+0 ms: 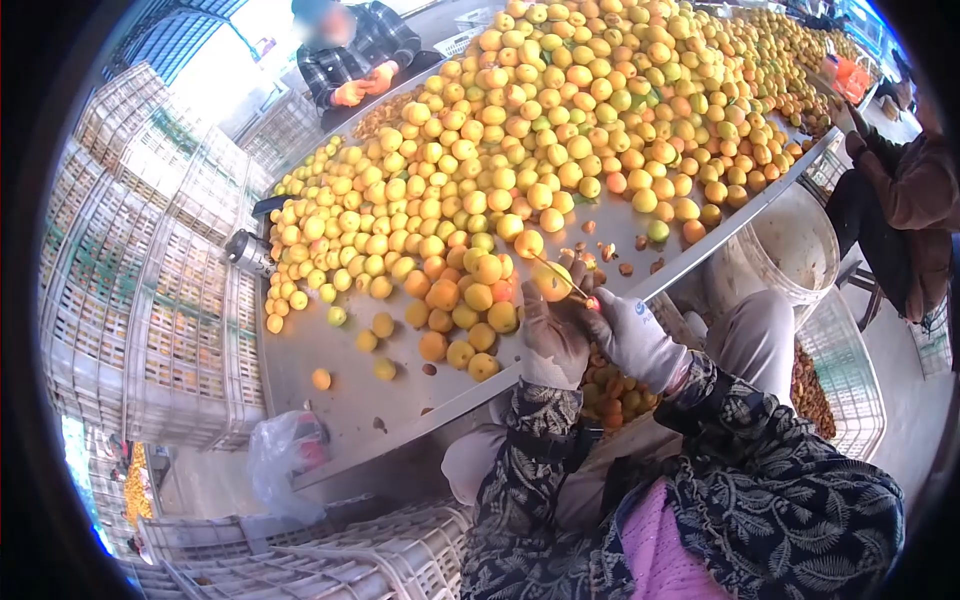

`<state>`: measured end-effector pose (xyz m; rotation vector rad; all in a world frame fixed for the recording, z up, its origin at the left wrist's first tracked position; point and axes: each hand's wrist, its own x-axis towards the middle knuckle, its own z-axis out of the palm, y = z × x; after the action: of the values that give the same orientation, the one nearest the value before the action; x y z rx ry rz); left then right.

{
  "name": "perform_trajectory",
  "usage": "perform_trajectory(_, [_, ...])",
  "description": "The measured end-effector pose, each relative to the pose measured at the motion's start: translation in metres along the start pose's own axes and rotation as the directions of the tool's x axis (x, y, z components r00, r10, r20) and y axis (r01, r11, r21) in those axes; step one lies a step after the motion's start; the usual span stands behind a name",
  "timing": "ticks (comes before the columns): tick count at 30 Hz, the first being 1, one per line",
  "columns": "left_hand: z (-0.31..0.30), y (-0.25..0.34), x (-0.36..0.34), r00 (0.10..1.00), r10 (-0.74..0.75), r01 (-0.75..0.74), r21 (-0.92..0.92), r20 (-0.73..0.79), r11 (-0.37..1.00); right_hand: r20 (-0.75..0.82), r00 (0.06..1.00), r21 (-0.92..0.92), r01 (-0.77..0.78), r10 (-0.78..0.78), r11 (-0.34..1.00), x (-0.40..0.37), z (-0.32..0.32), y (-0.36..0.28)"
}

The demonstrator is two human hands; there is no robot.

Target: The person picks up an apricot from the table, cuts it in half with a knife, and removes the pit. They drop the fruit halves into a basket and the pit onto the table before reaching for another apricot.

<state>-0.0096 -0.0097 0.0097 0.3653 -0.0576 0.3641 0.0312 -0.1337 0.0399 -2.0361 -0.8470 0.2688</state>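
Note:
Over the near edge of a metal table (pixel 350 430) heaped with yellow and orange fruit (pixel 480 160), my gloved left hand (pixel 556 335) holds one yellow fruit (pixel 551 282) with its fingers around it. Close beside it on the right, my gloved right hand (pixel 636 340) is closed on a thin tool (pixel 568 280) with a reddish end between thumb and fingers. The tool's thin shaft lies across the fruit. Small brown pits (pixel 607 250) are scattered on the metal just beyond my hands. Below them, halved fruit (pixel 605 390) fills a container between my knees.
Stacked white crates (pixel 150 270) stand at the left, and more crates (pixel 330 560) lie below. A plastic bag (pixel 280 460) hangs at the table's corner. A white bucket (pixel 785 245) is at the right. One person (pixel 355 60) sits across the table, another (pixel 905 190) at the right.

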Motion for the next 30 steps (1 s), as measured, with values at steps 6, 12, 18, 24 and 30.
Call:
perform_trajectory(6, [0.002, -0.002, -0.004, 0.999, -0.030, 0.030, -0.005, 0.029, 1.000, 0.092, 0.996, 0.126, -0.030, 0.018, 0.992, 0.000, -0.004, 0.000])
perform_trajectory(12, [0.009, -0.006, -0.004, 0.997, -0.006, 0.007, 0.007, -0.075, 1.000, 0.039, 0.999, 0.204, -0.014, 0.006, 0.979, 0.001, 0.004, 0.004])
perform_trajectory(18, [0.026, 0.036, -0.006, 0.997, -0.064, 0.048, 0.368, 0.031, 0.929, 0.095, 0.995, 0.138, 0.026, -0.039, 0.990, -0.001, -0.017, -0.004])
perform_trajectory(24, [0.007, 0.069, 0.006, 0.969, -0.228, 0.107, 0.677, 0.093, 0.728, 0.185, 0.972, 0.160, 0.116, -0.145, 0.980, -0.007, -0.018, 0.008])
perform_trajectory(30, [0.038, 0.026, -0.011, 0.978, -0.176, 0.097, 0.501, 0.114, 0.860, 0.153, 0.981, 0.475, 0.034, -0.120, 0.879, -0.021, -0.021, 0.008])
